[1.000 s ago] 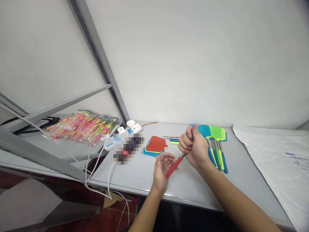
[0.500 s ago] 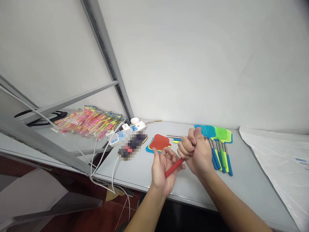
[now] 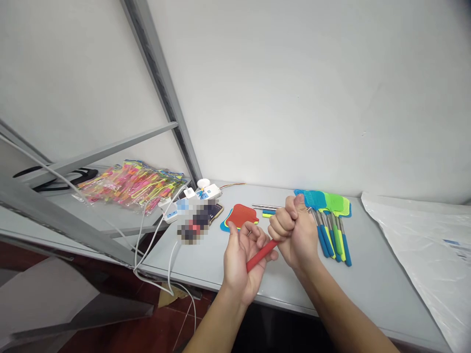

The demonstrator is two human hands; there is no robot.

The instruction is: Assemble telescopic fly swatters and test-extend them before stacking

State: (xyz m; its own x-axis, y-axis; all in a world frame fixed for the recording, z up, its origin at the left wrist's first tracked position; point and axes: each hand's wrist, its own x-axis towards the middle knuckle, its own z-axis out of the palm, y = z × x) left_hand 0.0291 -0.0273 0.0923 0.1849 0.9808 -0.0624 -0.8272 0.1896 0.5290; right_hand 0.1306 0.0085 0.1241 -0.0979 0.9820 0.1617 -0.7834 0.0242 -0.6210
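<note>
A red handle (image 3: 263,255) slants between my two hands above the front of the table. My right hand (image 3: 294,228) is closed in a fist around its upper part, thumb pointing up, and hides whatever lies inside the grip. The lower end rests against the palm of my left hand (image 3: 241,260), whose thumb stands away and whose fingers are loosely curled and apart. Behind my left hand lies a small stack of swatter heads, with a red swatter head (image 3: 242,215) on top. Metal rods (image 3: 262,206) and a short blue and yellow-green grip piece (image 3: 267,214) lie behind my right fist.
To the right lie several fly swatters (image 3: 333,228) with blue and green heads and handles. White plastic sheeting (image 3: 401,235) covers the table's right end. On the left are a phone (image 3: 216,212), a power strip (image 3: 210,191), white cables (image 3: 138,255), bagged colourful goods (image 3: 128,186) and a metal post (image 3: 165,93).
Both hands and the red handle appear slightly further left, along with a small shift of the whole view. The grip looks the same.
</note>
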